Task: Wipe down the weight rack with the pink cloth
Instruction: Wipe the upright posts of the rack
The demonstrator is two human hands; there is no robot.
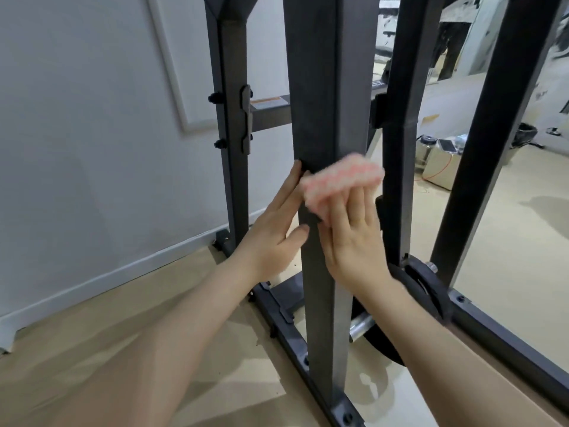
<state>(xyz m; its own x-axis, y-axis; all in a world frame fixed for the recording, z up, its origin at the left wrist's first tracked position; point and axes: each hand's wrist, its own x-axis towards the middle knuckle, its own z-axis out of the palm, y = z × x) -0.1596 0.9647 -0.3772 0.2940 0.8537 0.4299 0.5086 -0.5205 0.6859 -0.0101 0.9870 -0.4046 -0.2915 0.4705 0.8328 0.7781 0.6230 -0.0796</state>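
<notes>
A dark grey steel weight rack fills the middle of the view, and its nearest upright post (326, 87) rises straight in front of me. A pink cloth (341, 177), blurred by motion, lies flat against the front of that post at about mid height. My right hand (354, 232) presses it there with straight fingers. My left hand (277, 223) rests with straight fingers on the post's left edge, beside the cloth.
Further uprights stand at left (229, 87) and right (498, 118). The rack's base rail (292, 337) runs along the floor, with black weight plates (428, 288) on a chrome peg (360, 331). A white wall is at left. A box with bottles (437, 158) sits behind.
</notes>
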